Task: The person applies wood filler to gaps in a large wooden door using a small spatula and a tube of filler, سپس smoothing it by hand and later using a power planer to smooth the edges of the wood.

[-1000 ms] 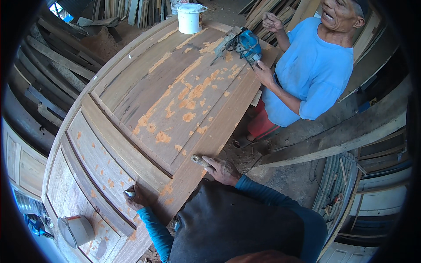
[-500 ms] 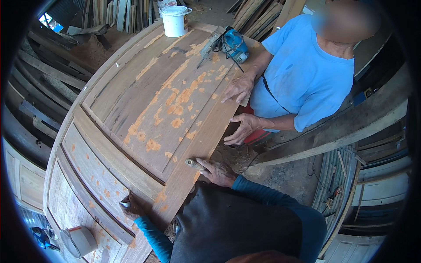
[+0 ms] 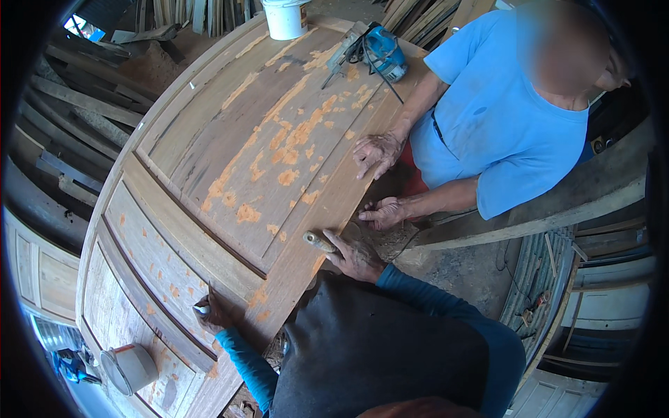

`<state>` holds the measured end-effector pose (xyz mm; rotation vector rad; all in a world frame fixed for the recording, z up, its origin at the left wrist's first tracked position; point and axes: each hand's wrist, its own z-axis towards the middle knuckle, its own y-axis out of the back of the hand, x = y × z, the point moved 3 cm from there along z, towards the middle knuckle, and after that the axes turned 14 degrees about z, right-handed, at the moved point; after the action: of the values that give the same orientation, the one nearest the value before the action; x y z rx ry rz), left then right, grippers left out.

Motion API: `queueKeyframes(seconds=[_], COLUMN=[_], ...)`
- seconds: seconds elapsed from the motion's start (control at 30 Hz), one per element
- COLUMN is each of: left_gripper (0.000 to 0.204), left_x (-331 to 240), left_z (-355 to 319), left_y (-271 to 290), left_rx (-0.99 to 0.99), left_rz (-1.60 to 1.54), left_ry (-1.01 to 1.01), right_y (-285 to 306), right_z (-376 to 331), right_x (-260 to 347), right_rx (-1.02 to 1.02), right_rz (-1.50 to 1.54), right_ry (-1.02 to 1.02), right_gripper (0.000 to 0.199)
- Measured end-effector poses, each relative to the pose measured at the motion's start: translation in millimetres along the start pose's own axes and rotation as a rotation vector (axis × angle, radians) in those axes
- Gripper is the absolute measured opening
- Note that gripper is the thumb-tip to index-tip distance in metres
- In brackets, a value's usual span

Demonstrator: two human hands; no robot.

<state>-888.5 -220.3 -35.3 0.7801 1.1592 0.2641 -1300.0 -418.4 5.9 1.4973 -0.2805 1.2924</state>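
A large wooden panelled door [image 3: 289, 216] with orange filler patches lies flat before me. On its left part, my left hand [image 3: 214, 315] is closed around a small white-tipped object [image 3: 203, 308]; its kind is hidden by my fingers. My right hand [image 3: 357, 258], at the door's near edge, grips a short brownish handle-like piece [image 3: 320, 242] with a pale round end; the rest of it is not visible. A white bucket [image 3: 130, 369] stands on the door's lower left, near my left hand.
Across the door's right edge stands a person in a blue shirt [image 3: 498, 118], one hand [image 3: 378, 152] on the door. A blue power tool [image 3: 383, 54] with a cord and another white bucket [image 3: 284, 19] rest on its far end. Timber planks [image 3: 90, 104] lie at left.
The view has shifted, moving the door slightly right and down in the picture. The other person's head has turned to the right and their lower hand has changed pose. My hands keep their holds.
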Motion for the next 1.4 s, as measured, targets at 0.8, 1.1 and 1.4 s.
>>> queueKeyframes(seconds=[0.8,1.1,1.4], left_gripper=[0.017,0.017,0.02], left_x=[-10,-9,-7], left_z=[-6,-6,-6], left_y=[8,10,12], left_rx=[0.022,-0.003,0.031], left_rz=[-0.059,-0.066,-0.035], left_ry=[-0.003,-0.047,-0.034], right_y=[5,0,1], right_z=[0,-1,2], right_x=[23,40,42], right_rx=[-0.028,-0.032,-0.15], right_rz=[0.018,0.15,0.215], right_ry=[0.026,-0.015,-0.039], right_gripper=[0.061,0.063,0.036])
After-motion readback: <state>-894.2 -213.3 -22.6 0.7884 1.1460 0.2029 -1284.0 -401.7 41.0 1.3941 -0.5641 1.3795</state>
